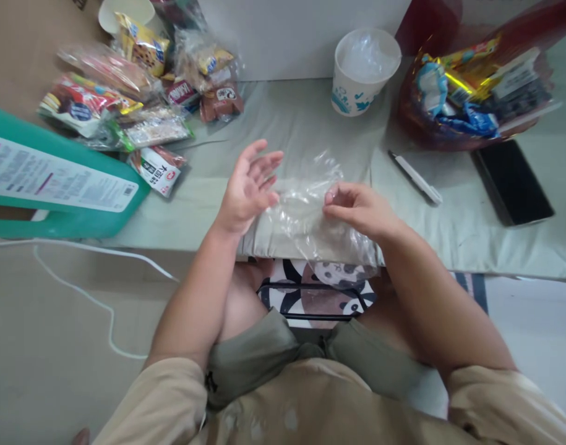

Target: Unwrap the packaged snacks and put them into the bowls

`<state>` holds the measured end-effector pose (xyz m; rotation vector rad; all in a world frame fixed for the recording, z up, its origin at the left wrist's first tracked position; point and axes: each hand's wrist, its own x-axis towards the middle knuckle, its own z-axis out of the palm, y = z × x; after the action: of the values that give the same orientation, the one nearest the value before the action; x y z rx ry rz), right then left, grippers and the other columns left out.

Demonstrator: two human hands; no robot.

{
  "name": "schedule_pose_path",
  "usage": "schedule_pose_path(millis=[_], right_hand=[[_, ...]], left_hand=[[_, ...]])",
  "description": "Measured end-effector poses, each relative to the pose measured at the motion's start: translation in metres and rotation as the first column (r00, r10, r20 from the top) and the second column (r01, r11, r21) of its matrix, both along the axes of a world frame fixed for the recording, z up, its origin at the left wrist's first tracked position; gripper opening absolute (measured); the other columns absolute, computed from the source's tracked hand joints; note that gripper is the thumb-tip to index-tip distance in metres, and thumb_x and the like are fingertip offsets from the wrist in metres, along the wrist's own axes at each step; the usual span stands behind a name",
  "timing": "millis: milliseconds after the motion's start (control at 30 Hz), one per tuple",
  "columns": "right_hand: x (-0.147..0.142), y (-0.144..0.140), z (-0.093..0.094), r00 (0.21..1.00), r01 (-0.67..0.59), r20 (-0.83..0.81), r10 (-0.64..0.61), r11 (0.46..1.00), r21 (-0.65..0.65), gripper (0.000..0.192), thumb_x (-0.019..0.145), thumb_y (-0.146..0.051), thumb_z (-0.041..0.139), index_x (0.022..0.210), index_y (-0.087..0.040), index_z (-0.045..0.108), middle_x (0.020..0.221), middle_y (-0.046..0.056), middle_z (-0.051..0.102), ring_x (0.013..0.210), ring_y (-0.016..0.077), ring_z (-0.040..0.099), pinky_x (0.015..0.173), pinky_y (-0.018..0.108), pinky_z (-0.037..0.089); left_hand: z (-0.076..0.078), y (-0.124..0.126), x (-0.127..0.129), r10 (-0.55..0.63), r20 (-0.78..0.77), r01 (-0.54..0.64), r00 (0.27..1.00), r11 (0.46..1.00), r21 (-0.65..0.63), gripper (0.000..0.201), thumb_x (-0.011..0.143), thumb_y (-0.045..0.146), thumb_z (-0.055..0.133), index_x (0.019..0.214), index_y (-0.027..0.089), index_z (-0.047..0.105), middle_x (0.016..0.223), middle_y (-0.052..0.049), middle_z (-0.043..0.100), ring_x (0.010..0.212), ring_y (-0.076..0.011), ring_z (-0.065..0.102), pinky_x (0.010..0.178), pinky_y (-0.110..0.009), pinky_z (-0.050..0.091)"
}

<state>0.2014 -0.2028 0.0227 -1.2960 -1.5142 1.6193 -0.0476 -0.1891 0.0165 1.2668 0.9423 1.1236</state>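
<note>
In front of me, a clear plastic bag lies crumpled across the edge of the cloth-covered table, its lower part hanging over the side. My right hand pinches the bag with thumb and forefinger at its right side. Just left of the bag, my left hand is raised, palm turned inward and fingers spread, with nothing in it. The left thumb comes close to the plastic; whether it touches I cannot tell.
Packaged snacks are heaped at the back left, behind a green jug. A paper cup holding clear plastic stands at the back. To the right are a red bowl of snacks, a white pen and a black phone.
</note>
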Motion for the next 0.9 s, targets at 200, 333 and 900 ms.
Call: schedule_pose_path(millis=[200, 333, 900], right_hand=[[-0.001, 0.006, -0.013, 0.923, 0.339, -0.249, -0.293, 0.926, 0.168, 0.033, 0.079, -0.043, 0.079, 0.088, -0.024, 0.053, 0.089, -0.003, 0.065, 0.072, 0.0103, 0.066, 0.071, 0.027, 0.055], [0.008, 0.003, -0.023, 0.954, 0.264, -0.194, -0.228, 0.946, 0.187, 0.035, 0.077, -0.042, 0.082, 0.097, -0.025, 0.058, 0.106, 0.002, 0.071, 0.075, 0.0117, 0.068, 0.067, 0.027, 0.057], [0.029, 0.000, -0.029, 0.917, 0.207, -0.379, -0.125, 0.961, 0.185, 0.023, 0.084, -0.039, 0.079, 0.097, -0.028, 0.063, 0.133, 0.000, 0.062, 0.078, 0.0091, 0.067, 0.072, 0.028, 0.060]], left_hand=[[-0.002, 0.000, 0.036, -0.218, 0.086, 0.234, 0.972, 0.886, -0.400, 0.053, 0.069, 0.047, 0.090, 0.107, 0.016, 0.070, 0.112, -0.015, 0.078, 0.108, -0.0274, 0.076, 0.091, -0.037, 0.060], [-0.007, 0.004, 0.052, -0.109, -0.150, 0.062, 0.983, 0.956, -0.288, 0.022, 0.088, 0.032, 0.073, 0.104, 0.017, 0.069, 0.091, -0.006, 0.079, 0.076, -0.0143, 0.075, 0.067, -0.024, 0.057], [-0.012, 0.011, 0.038, -0.282, -0.067, 0.275, 0.957, 0.957, -0.088, 0.032, 0.075, 0.047, 0.088, 0.084, 0.020, 0.075, 0.085, -0.001, 0.067, 0.064, -0.0098, 0.063, 0.063, -0.026, 0.055]])
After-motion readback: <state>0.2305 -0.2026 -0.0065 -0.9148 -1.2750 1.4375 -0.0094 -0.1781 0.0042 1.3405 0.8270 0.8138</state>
